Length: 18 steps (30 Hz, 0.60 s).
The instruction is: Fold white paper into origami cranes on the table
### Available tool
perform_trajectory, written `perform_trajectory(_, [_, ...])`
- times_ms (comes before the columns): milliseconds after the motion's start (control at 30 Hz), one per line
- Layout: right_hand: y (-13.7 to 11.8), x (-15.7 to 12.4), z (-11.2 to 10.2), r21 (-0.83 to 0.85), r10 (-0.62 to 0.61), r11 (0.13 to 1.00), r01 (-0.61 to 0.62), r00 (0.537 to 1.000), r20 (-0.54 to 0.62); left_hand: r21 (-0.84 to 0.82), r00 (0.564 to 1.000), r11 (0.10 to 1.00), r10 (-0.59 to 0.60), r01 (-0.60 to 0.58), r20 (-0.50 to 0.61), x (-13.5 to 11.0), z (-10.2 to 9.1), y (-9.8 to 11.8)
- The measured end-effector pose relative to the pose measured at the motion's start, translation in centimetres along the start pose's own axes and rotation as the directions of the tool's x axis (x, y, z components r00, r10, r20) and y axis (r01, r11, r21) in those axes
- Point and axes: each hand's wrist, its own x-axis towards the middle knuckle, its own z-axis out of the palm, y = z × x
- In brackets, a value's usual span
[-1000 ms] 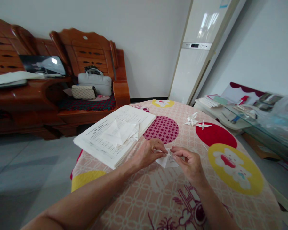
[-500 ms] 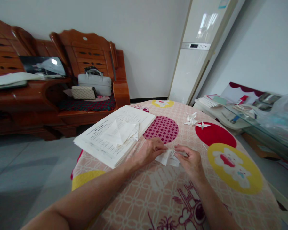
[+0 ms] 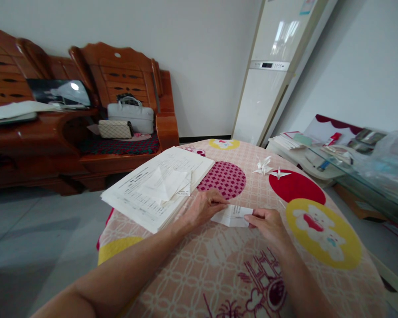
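Folded white paper [image 3: 231, 219], creased and printed, at frame centre on bench [image 3: 189, 274] with patterned cloth [image 3: 172, 289]; left hand [image 3: 207, 207] pinches its left side, right hand [image 3: 268, 221] its right end. Left fingertips hard to make out, print unreadable, forearms [image 3: 132, 267] cut off at bottom. Two hands, one paper stack [image 3: 126, 212] left; pointed paper cranes [image 3: 263, 166] right, count unclear.

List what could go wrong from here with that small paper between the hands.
The small folded paper could tear or crease askew: the right hand pinches one end while the left hand is at the other.

Its folds may come out soft, since the tablecloth beneath looks yielding.

The left forearm runs close beside the paper stack, so a bump might shift the loose sheet on top.
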Motion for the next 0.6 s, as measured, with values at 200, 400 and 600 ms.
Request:
perform_trajectory(200, [-0.2, -0.4, 0.4, 0.251, 0.156, 0.945, -0.208, 0.965, 0.213, 0.071, 0.997, 0.996, 0.052, -0.056, 0.053, -0.6, -0.2, 1.2])
perform_trajectory(400, [0.0, -0.4, -0.5, 0.300, 0.229, 0.887, -0.351, 0.899, 0.375, 0.016, 0.991, 0.999, 0.050, -0.052, 0.127, -1.2, -0.2, 2.0])
perform_trajectory(600, [0.1, -1.3, -0.1, 0.264, 0.307, 0.865, -0.427, 0.866, 0.395, -0.023, 0.966, 0.997, 0.075, -0.072, 0.249, -1.3, -0.4, 1.8])
